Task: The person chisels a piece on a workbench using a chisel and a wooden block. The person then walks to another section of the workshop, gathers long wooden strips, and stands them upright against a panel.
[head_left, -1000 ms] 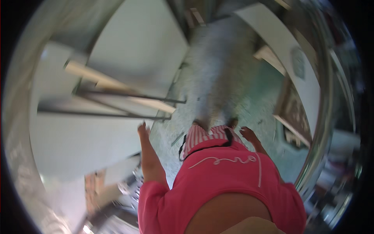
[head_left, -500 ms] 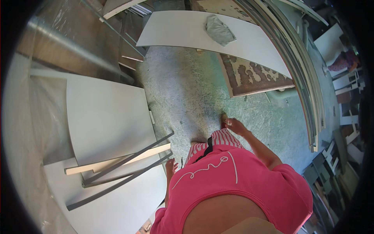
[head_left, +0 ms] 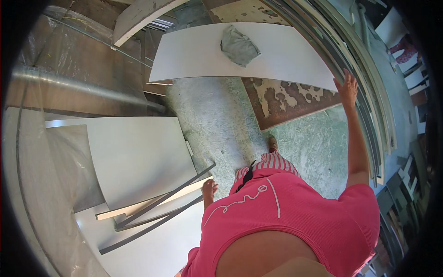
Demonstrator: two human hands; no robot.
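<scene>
My right hand (head_left: 347, 87) is stretched out at the right, fingers apart and holding nothing. It is at the right end of a long white panel (head_left: 189, 53) and beside the stack of long boards (head_left: 367, 81); whether it touches either I cannot tell. A crumpled grey-green cloth (head_left: 239, 46) lies on the panel. My left hand (head_left: 210, 188) hangs low by my side, loosely curled with nothing seen in it. Closest to it are the ends of dark grey strips (head_left: 161, 198) and a pale wooden strip (head_left: 109, 213), which lie across white sheets.
A worn brown board (head_left: 281, 99) sits lower, partly under the white panel. Another white sheet (head_left: 138, 157) and plastic-wrapped material (head_left: 83, 51) take up the left. Offcuts (head_left: 404, 189) are piled at the right. Another person's patterned clothing (head_left: 406, 48) shows at the far right.
My right hand has risen from beside my leg and reached forward to the right, up to the boards. The view has shifted, and the white panel sits nearer. My left hand's fingers are more curled.
</scene>
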